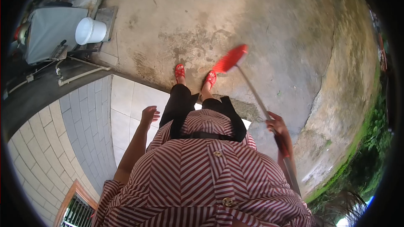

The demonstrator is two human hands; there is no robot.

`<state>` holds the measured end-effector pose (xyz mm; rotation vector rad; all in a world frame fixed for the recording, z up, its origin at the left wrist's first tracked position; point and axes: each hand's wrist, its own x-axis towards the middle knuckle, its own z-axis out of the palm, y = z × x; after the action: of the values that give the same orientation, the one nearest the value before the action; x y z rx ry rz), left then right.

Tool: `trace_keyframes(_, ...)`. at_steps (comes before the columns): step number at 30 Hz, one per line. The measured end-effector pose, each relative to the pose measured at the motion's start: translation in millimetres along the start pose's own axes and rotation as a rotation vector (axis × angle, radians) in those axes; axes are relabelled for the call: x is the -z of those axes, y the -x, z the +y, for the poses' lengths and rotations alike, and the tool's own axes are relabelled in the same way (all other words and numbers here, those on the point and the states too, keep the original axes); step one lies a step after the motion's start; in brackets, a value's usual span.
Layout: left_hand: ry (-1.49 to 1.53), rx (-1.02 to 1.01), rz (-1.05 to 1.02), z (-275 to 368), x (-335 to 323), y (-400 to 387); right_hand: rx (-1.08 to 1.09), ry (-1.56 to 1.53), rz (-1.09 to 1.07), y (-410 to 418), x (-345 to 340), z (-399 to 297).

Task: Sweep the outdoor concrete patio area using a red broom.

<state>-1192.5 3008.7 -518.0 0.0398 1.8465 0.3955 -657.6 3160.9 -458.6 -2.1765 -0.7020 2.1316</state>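
Observation:
My right hand (pixel 276 123) is closed around the long metal handle of a broom (pixel 229 59). The broom's red head is raised a little to the front right of my feet, beside my right red sandal (pixel 210 78), and looks slightly blurred. Its handle slants back past my right side. At my left side hangs my left hand (pixel 150 115), with its fingers loosely bent and nothing in it. My left red sandal (pixel 180 70) stands on the stained concrete ground (pixel 189 15).
A white plastic bucket (pixel 91 31) stands at the left by a grey-covered object (pixel 53 31) and pipes (pixel 85 74). A brick-patterned wall (pixel 44 132) rises at the left. Green plants (pixel 375 132) border the concrete at the right.

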Motion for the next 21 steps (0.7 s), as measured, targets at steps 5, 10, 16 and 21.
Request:
trace_keyframes(5, -0.020, -0.129, -0.111, 47.1, -22.9, -18.6, -0.031, -0.051, 0.304, 55.9, 83.7, 26.1)
trace_keyframes(10, 0.000, -0.152, -0.105, 50.4, -19.6, -19.9, 0.004, -0.139, 0.372, 137.5, 75.9, 16.4)
trace_keyframes(16, -0.108, -0.058, -0.103, 34.8, 11.7, -26.1, 0.133, -0.550, 0.071, 108.6, -29.6, -10.2)
trace_keyframes(21, -0.267, -0.151, -0.117, 68.8, 69.4, -33.8, 0.097, -0.754, -0.216, 60.2, -161.6, -19.2)
